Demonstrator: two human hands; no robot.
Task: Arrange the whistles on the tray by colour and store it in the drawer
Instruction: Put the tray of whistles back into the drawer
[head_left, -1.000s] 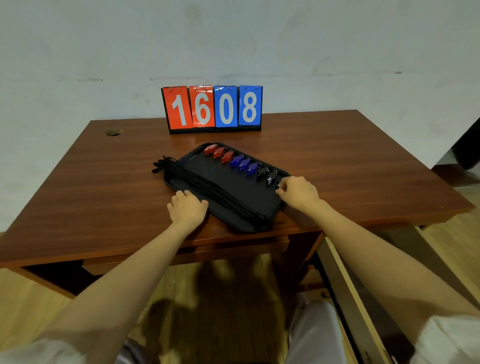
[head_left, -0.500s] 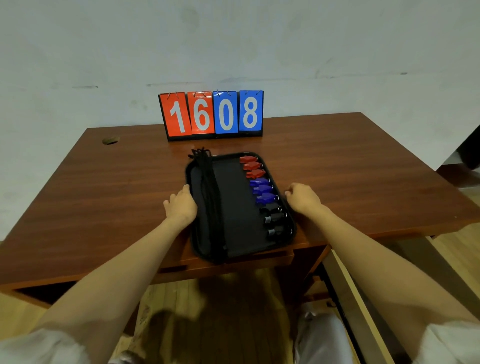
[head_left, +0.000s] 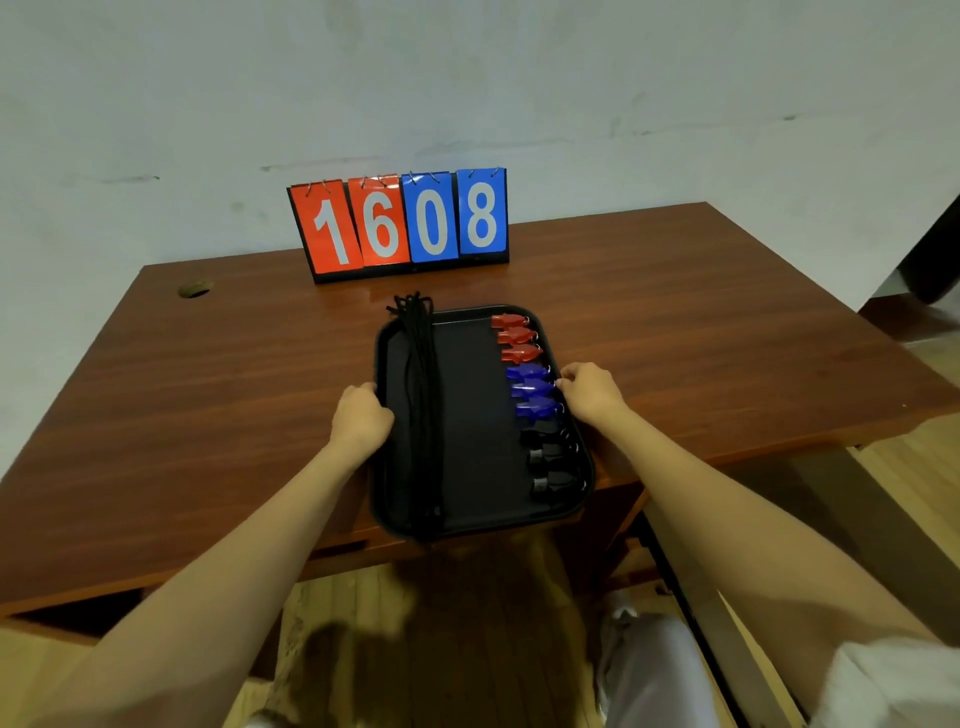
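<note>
Desk (head_left: 208, 395) edge: my left hand (head_left: 361, 421), right hand (head_left: 592, 392) grasp tray (head_left: 467, 512) sides, level, keeping sorted whistles (head_left: 530, 387) in rows for drawer.

The fingertips of the left hand (head_left: 362, 422) and right hand (head_left: 589, 393) curl over the long rims of the black tray (head_left: 470, 447), so the depth of each grip cannot be confirmed. The three black whistles (head_left: 551, 460) merge with the dark tray floor and their outlines are barely legible; the bundled black cords (head_left: 422, 410) cannot be counted. Both forearms are cut off by the lower frame edge, and the drawer (head_left: 691, 603) at lower right shows only partly, its interior unseen.
</note>
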